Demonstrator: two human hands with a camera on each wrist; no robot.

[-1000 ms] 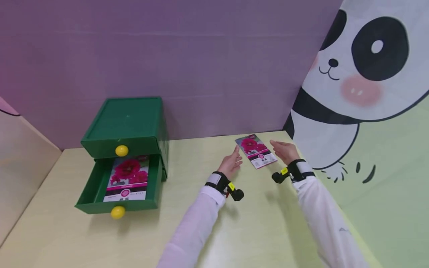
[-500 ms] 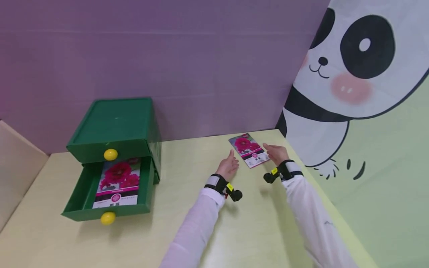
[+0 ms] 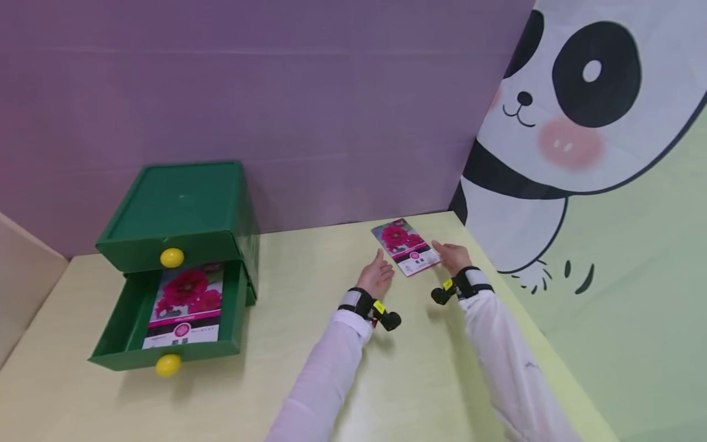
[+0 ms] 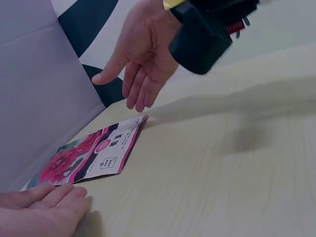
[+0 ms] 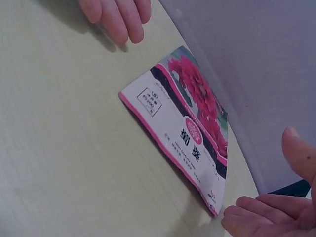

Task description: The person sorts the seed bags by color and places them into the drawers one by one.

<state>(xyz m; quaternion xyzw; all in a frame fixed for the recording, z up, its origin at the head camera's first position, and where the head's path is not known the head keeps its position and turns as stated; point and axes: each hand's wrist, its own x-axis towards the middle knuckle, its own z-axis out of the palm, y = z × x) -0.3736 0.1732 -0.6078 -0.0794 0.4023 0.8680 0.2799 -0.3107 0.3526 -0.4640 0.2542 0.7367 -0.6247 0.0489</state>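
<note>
A flower seed packet (image 3: 405,247) with pink blooms lies flat near the back right corner of the table. My left hand (image 3: 377,276) hovers at its left side, palm turned inward and fingers relaxed. On the other side is my right hand (image 3: 453,256), thumb spread from the fingers; in the right wrist view its fingertips (image 5: 237,217) come close to a corner of the packet (image 5: 192,138). Whether they touch it I cannot tell. In the left wrist view both hands hold nothing, and the packet (image 4: 98,153) lies between them.
At the left stands a green two-drawer cabinet (image 3: 182,202) with yellow knobs (image 3: 172,258). Its lower drawer (image 3: 210,351) is pulled out and holds a similar flower packet (image 3: 185,298). A purple backdrop (image 3: 331,123) rises behind the table; a panda-printed sheet (image 3: 513,227) borders the right.
The head view has shifted, so the scene slides left. My right hand has come nearer the packet's right edge. The left hand stays beside the packet, which lies as before.
</note>
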